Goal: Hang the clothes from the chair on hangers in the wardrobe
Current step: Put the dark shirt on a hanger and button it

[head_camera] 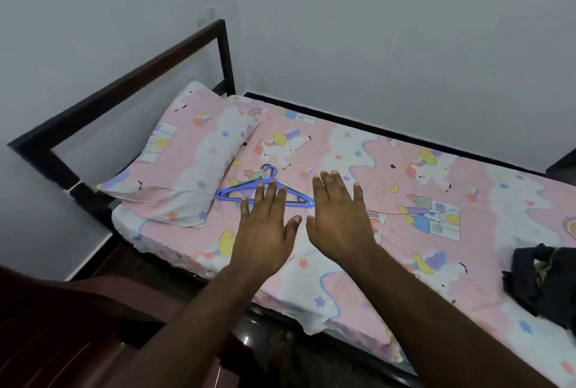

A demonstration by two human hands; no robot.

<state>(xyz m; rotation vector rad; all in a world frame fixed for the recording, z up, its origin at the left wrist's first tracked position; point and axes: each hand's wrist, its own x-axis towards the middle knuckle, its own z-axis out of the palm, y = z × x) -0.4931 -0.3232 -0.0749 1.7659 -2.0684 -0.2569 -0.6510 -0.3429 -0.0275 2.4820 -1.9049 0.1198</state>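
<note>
**Both hands spread above the hangers on the bed**

From the head view I read the following state.

1. Left hand (265, 231): extended forward over the bed, palm down, fingers straight and spread wide. It holds nothing. Its fingertips overlap the hangers in the picture; I cannot tell whether they touch the plastic or sit above it.

2. Right hand (338, 219): extended beside the left, palm down, fingers straight and slightly apart. It holds nothing. It sits just to the right of the hangers, above the sheet.

3. Hangers: a blue hanger (232, 192) lies flat on the bed sheet (405, 231), hook pointing toward the wall. A green hanger (293, 194) lies with it, partly crossing it. Both rest just beside the pillow (187, 163), near the head end of the mattress.

4. Clothes: a dark garment (542, 281) lies bunched on the sheet at the right edge of the picture, well apart from both hands and from the hangers.

5. Chair: a dark red-brown chair (78, 334) occupies the lower left corner, beside the bed.

6. Surroundings: the dark bed frame (149, 66) stands against pale walls behind the pillow.
</note>
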